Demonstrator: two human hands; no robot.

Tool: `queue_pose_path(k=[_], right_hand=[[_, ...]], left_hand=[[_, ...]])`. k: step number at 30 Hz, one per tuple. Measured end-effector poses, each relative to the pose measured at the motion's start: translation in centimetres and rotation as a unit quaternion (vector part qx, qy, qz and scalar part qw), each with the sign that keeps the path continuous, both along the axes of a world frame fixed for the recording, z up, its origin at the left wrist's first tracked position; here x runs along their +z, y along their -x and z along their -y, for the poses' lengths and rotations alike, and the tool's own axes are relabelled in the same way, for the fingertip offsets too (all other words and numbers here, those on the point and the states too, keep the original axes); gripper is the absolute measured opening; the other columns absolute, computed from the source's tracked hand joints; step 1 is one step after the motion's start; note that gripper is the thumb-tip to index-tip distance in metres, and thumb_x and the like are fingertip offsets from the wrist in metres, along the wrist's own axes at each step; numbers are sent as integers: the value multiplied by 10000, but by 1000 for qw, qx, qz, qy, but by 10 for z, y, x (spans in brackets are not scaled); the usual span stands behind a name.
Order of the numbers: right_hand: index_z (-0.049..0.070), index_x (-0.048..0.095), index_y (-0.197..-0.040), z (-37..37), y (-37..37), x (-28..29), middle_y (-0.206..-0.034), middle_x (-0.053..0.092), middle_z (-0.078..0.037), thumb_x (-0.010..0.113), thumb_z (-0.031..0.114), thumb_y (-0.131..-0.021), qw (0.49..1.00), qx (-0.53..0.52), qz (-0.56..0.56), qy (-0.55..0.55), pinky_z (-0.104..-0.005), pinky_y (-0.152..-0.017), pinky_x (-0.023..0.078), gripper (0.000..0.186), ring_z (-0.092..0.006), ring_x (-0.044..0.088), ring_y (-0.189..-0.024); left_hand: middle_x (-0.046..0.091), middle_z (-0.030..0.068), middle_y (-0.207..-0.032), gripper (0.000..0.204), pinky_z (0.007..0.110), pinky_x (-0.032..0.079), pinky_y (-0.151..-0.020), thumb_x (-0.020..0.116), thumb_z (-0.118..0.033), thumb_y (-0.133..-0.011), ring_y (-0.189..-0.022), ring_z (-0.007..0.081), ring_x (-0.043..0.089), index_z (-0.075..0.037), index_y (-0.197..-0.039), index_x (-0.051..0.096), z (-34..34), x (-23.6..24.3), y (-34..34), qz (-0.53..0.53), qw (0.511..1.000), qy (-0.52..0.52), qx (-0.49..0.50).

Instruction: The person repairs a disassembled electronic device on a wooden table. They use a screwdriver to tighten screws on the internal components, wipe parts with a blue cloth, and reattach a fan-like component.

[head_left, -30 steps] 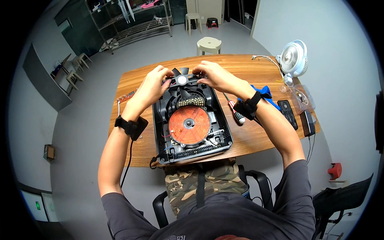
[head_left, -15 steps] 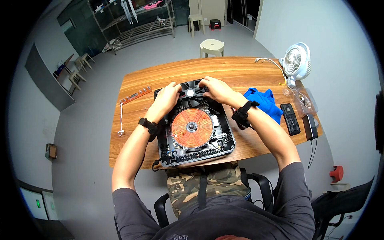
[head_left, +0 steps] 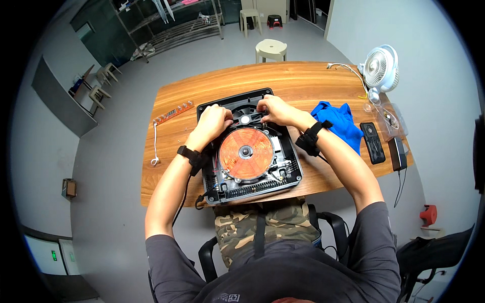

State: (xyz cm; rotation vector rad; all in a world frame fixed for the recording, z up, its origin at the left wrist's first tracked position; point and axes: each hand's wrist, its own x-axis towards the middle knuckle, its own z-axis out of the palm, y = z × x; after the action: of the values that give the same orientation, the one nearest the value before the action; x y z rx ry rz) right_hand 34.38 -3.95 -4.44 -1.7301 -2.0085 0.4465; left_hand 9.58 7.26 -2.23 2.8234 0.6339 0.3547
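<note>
A black cooling fan (head_left: 245, 119) with a pale round hub is gripped at its sides by both my hands. My left hand (head_left: 214, 121) has curled fingers at its left edge; my right hand (head_left: 277, 110) pinches its right edge. The fan sits in the far part of an opened induction cooker's black housing (head_left: 252, 194); whether it rests on the floor of the housing I cannot tell. Nearer me in the housing lies a round copper coil (head_left: 235, 154), with wires and circuit parts around it.
On the wooden table (head_left: 174, 144), an orange circuit strip (head_left: 174, 112) with a white cable lies left. To the right are a blue cloth (head_left: 341, 123), a black phone-like device (head_left: 373, 143), a black box (head_left: 397, 154), a clear plastic container (head_left: 394, 121) and a white desk fan (head_left: 380, 68).
The cooling fan has come down toward the coil, in from the housing's far edge, which now shows beyond it. Both hands moved with it. The whole view has shifted slightly.
</note>
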Motion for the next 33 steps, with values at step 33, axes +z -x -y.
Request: queue_pose_path(k=[33], right_hand=[[14, 738, -1006, -21, -4, 4, -931, 741, -177, 880, 98, -689, 994, -11, 88, 65, -405, -773, 578, 357, -334, 720, -896]], left_hand=[[587, 136, -1072, 345, 378, 557, -854, 633, -52, -797, -911, 274, 652, -36, -1136, 696, -10, -9, 44, 1, 995, 102, -13]])
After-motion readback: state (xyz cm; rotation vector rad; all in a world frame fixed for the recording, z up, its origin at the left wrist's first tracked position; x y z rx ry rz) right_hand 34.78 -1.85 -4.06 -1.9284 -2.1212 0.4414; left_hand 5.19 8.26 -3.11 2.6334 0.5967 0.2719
